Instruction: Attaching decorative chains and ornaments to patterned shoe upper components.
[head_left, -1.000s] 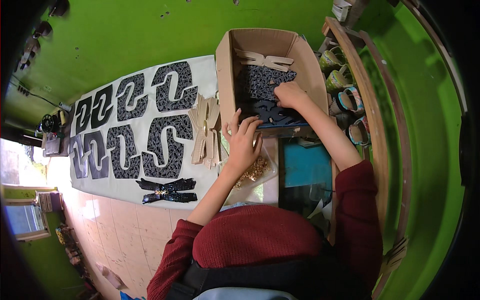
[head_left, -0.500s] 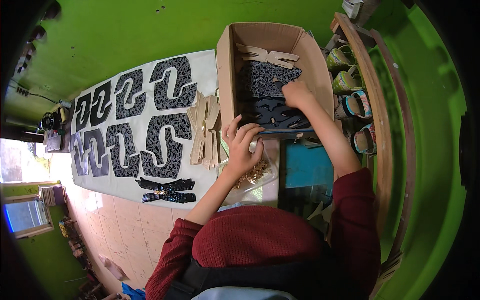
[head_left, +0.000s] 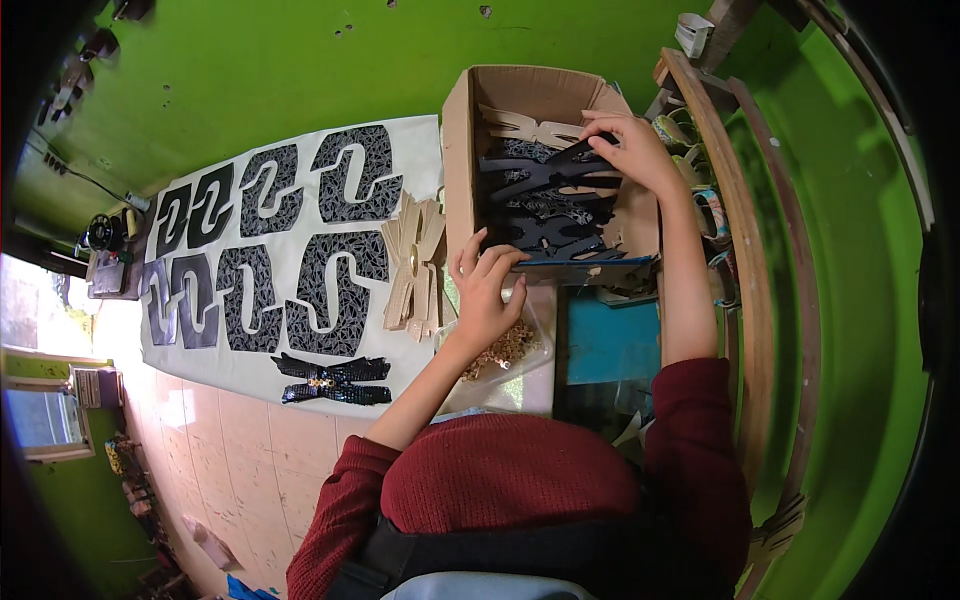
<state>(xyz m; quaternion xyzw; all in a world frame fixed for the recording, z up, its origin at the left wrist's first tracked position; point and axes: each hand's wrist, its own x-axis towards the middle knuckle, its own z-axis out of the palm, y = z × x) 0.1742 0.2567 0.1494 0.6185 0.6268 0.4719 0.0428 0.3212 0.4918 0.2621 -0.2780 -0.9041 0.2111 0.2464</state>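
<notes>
Inside an open cardboard box (head_left: 459,170), a black X-shaped cut-out strap piece (head_left: 551,176) is pinched between the fingertips and thumb of my right hand (head_left: 634,152), lifted at its far right arm. Below it lie more dark and patterned cut-outs (head_left: 555,235), with a beige X-shaped piece (head_left: 540,130) at the box's far end. My left hand (head_left: 488,295) rests at the near left corner of the box, fingers bent and spread against its rim, with no piece held.
Black patterned S-shaped cut-outs (head_left: 335,290) lie in rows on a white-covered table (head_left: 420,150). Beside the box sit a stack of beige cut-outs (head_left: 414,265), a shiny black strap (head_left: 332,380) and a clear tray (head_left: 535,350) of small gold-coloured bits. A wooden rack (head_left: 730,230) with sandals stands right.
My right hand has risen from the box's right side toward its far right, drawing a black X-shaped piece up over the others. My left hand stays at the rim.
</notes>
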